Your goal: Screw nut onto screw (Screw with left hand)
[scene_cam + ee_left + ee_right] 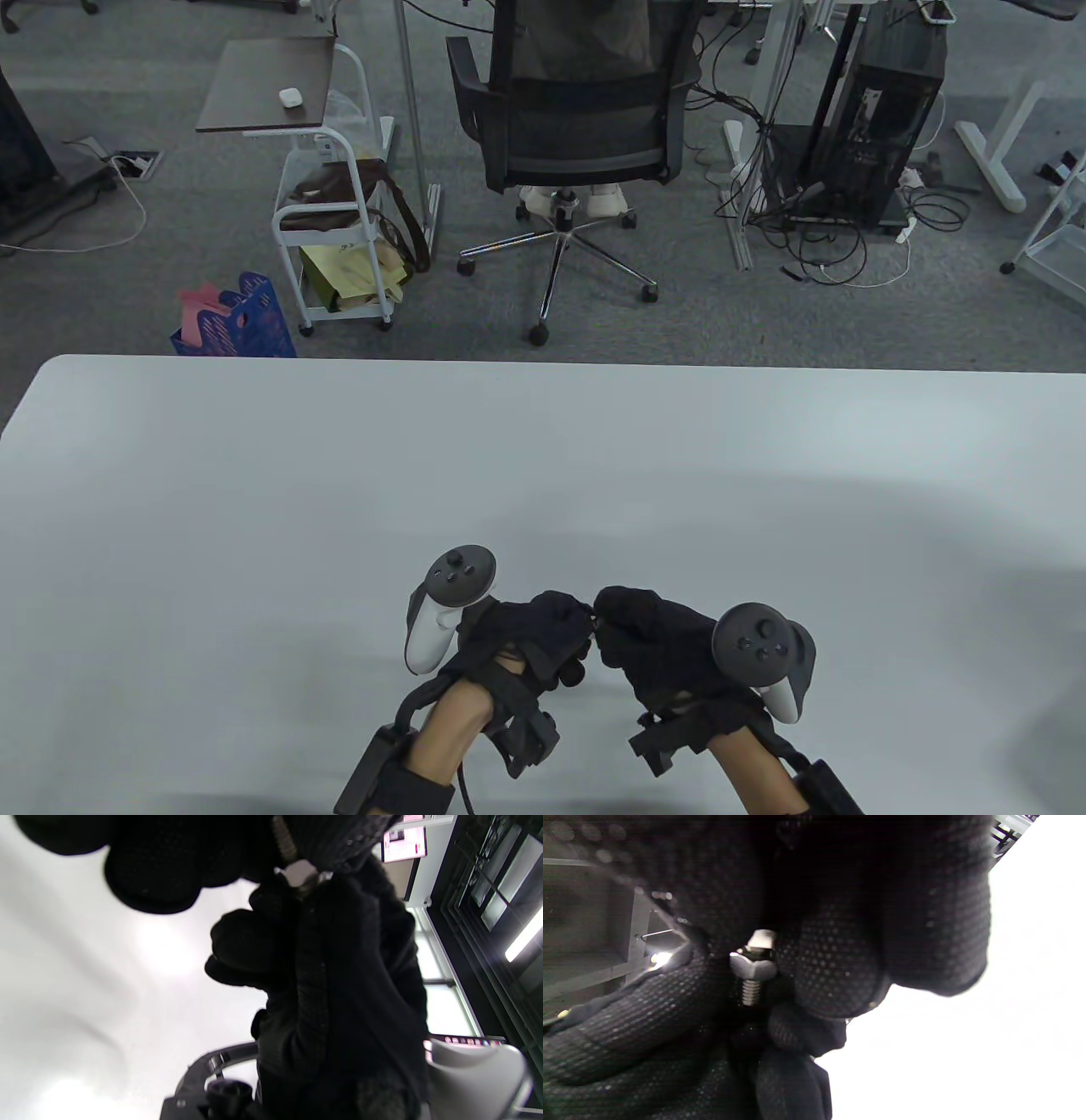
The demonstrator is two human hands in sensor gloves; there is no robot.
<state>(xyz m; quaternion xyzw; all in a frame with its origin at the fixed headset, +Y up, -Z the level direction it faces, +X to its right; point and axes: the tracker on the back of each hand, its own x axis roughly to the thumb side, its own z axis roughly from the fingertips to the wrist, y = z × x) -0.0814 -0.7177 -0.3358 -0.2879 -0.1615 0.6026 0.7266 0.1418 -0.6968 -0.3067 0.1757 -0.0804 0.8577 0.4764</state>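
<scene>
Both gloved hands meet just above the white table (254,509), near its front edge. A metal screw (751,978) spans the gap between them. My right hand (653,637) pinches its hex head end (754,965) between thumb and fingertips. The threaded shaft (283,840) runs into the fingertips of my left hand (543,637), which close around its far end. The nut is hidden inside those fingertips. In the left wrist view the screw's head (299,872) sits against the right hand's fingers. In the table view the screw is hidden by the hands.
The table's far edge (560,363) lies well beyond the hands. Past it are an office chair (568,127), a small white cart (339,212) and a blue crate (242,323) on the floor.
</scene>
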